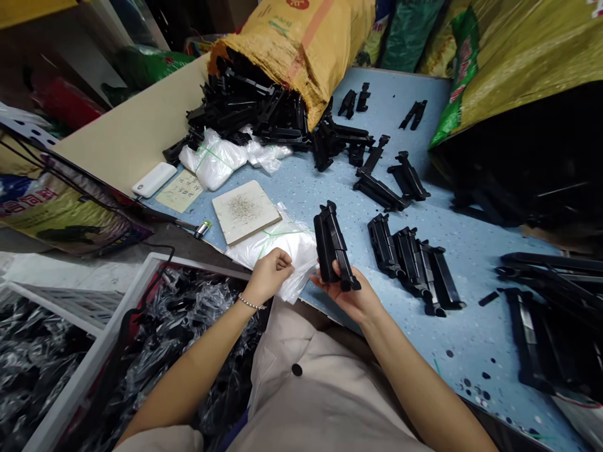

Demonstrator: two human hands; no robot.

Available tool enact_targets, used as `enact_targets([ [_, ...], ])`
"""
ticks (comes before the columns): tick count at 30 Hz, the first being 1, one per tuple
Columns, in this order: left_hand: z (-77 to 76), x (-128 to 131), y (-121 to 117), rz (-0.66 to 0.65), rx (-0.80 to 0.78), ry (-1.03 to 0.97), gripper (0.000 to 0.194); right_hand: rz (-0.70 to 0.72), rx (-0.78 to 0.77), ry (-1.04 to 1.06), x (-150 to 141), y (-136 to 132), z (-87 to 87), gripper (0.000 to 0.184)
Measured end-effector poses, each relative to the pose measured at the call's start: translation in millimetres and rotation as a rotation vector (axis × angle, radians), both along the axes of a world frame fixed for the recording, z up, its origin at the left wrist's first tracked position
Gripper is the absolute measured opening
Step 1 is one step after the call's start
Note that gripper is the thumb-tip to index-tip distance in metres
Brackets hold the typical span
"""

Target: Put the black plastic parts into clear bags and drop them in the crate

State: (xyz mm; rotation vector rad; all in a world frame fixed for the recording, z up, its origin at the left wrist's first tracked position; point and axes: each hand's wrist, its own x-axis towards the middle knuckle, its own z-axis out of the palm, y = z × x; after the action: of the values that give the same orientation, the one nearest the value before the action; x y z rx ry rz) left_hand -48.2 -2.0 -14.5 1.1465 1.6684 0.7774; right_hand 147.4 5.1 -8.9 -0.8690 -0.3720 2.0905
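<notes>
My right hand (352, 295) holds a pair of black plastic clip-like parts (333, 242) upright, the thumb and fingers around their lower end. The parts lie side by side, long and narrow with small hooked ends. My left hand (272, 275), with a beaded bracelet at the wrist, is closed in a pinch over a stack of clear plastic bags (301, 248). Whether a bag edge is between its fingertips is hidden. A square, speckled board (245, 210) lies on part of the bag stack. Right of my right hand, several similar black parts (414, 267) lie in a row.
A yellow woven sack (306, 44) spills a heap of black parts (254, 113) onto the blue speckled table (292, 172). Another sack (532, 75) gapes at right. A white power bank (154, 180) and paper note (180, 191) lie left. Below stands a crate (125, 314) of wrapped parts.
</notes>
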Motion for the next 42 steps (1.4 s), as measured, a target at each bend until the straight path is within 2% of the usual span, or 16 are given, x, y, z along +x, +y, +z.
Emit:
enact_targets([
  [5, 4.0, 0.5, -0.1, 0.015, -0.053, -0.075, 0.037, -0.011, -0.037, 0.007, 0.3, 0.4, -3.2, 0.034],
  [8, 7.1, 1.0, 1.0, -0.001, -0.069, -0.103, 0.041, -0.024, -0.052, 0.056, -2.1, 1.5, -2.6, 0.032],
  [14, 3.8, 2.4, 1.4, 0.007, -0.073, -0.127, 0.044, -0.009, -0.047, 0.128, -19.7, 13.6, -4.1, 0.035],
  [19, 18.2, -14.7, 1.2, 0.071, -0.008, -0.298, 0.043, -0.032, -0.037, 0.022, -23.8, 21.1, -18.7, 0.035],
  [22, 24.8, -21.9, 0.7, 0.09, 0.001, -0.347, 0.043, -0.048, -0.049, 0.035, -19.5, 19.5, -20.6, 0.032],
  [26, 12.4, -13.4, -0.9, 0.084, -0.016, -0.262, 0.042, -0.055, -0.032, 0.075, -14.5, 14.3, -11.9, 0.027],
  [29, -1.8, -1.3, -3.8, 0.063, 0.012, -0.131, 0.041, -0.02, -0.01, 0.106, -14.3, 11.8, -4.7, 0.026],
  [32, -8.3, 8.4, -6.9, 0.025, 0.056, 0.013, 0.039, 0.008, -0.011, 0.109, -17.2, 12.2, -2.3, 0.03],
  [36, -7.0, 14.2, -8.2, -0.049, 0.077, 0.146, 0.036, -0.007, -0.022, 0.061, -21.3, 16.1, -6.0, 0.035],
  [40, 0.8, 6.3, -6.8, -0.036, 0.047, 0.042, 0.039, -0.048, -0.02, -0.024, -21.6, 20.9, -12.1, 0.033],
  [42, 8.6, -2.8, -7.6, -0.039, 0.087, -0.003, 0.032, -0.06, -0.04, -0.029, -21.5, 22.7, -15.0, 0.033],
])
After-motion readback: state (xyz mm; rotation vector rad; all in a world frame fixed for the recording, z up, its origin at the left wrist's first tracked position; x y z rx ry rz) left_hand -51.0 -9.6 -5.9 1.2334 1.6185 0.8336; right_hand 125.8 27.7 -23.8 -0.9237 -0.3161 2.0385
